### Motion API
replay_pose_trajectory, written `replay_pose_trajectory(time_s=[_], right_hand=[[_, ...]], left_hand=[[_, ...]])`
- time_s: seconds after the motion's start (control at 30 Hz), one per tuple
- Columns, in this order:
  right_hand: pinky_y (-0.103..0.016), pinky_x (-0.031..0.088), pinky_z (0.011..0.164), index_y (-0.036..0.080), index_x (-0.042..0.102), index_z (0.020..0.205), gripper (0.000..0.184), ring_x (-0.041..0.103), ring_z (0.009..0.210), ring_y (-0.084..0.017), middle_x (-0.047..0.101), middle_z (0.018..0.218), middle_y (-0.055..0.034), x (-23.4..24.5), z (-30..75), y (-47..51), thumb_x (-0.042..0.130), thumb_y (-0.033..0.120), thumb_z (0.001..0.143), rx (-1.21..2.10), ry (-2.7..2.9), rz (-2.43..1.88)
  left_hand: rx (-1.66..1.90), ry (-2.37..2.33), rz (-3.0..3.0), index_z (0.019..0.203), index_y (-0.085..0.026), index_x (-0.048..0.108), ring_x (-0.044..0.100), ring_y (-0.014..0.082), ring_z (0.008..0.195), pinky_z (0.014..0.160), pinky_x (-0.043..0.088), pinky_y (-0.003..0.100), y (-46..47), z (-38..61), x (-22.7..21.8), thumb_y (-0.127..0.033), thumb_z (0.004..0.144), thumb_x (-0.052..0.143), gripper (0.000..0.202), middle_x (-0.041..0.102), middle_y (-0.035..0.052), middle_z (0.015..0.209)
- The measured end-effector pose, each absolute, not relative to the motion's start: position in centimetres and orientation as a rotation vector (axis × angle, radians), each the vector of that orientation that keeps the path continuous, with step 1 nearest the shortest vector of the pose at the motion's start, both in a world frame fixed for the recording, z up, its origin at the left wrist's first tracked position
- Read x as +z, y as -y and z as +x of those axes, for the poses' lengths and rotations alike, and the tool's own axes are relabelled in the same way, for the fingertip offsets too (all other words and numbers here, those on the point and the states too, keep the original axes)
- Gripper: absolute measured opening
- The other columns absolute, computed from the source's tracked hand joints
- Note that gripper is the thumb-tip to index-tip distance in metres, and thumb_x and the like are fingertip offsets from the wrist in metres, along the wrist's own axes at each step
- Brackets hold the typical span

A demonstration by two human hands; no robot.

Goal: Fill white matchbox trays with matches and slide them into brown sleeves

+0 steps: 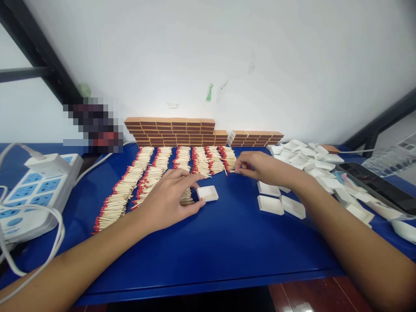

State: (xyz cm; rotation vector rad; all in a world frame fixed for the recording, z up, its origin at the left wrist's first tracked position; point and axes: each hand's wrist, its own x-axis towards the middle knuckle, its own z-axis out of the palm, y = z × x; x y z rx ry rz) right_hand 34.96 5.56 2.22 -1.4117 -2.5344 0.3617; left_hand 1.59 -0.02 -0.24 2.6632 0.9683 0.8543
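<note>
a small white tray (210, 191), open-topped and rectangular, sits over the blue table between the thumb and fingers of the left hand (173, 193), which grips it by its near-left end; inside lie just a few pale matchsticks, a red head showing toward the thumb. the right hand (255, 167) has its fingertips drawn together at the near end of the rightmost row of matches (228, 157), though whether a stick is pinched between them i cannot tell. more bare-wood rows run leftward, the long leftmost row (115, 206) slanting toward the near edge, its red tips lined up along one side. beneath the right forearm a few loose trays (270, 205) face up, their insides plain white; beyond them spreads a jumbled heap of trays (300, 158), thin-walled and matte, some tipped. against the smooth white wall (260, 65) stand brick-like stacks of matchboxes (172, 132), orange-tan on top with dark brown sides, their contents hidden. the table (211, 251) is a flat, slightly glossy blue.
</note>
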Motion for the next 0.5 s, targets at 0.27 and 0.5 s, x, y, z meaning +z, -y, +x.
replay_pose_trajectory(time_s=[0.27, 0.5], right_hand=[[-0.032, 0.039, 0.066, 0.022, 0.067, 0.089, 0.02, 0.056, 0.074, -0.019, 0.067, 0.086, -0.004, 4.0, 30.7, -2.0, 0.059, 0.035, 0.102, 0.442, 2.594, -1.176], [-0.032, 0.043, 0.07, 0.021, 0.068, 0.096, 0.016, 0.06, 0.079, -0.018, 0.071, 0.094, -0.0052, 3.5, 28.8, -0.3, 0.06, 0.031, 0.105, 0.511, 2.616, -1.076]], left_hand=[[0.848, -0.963, 2.663, 0.143, -0.027, 0.061, 0.068, 0.0291, 0.117, 0.105, 0.051, 0.049, 0.1, 1.7, -0.3, -0.032, 0.093, 0.08, 0.054, 0.08, 0.0035, 0.113], [0.922, -0.904, 2.691, 0.141, -0.027, 0.06, 0.068, 0.0283, 0.116, 0.105, 0.052, 0.049, 0.3, 1.8, -0.4, -0.028, 0.089, 0.083, 0.057, 0.08, 0.003, 0.113]])
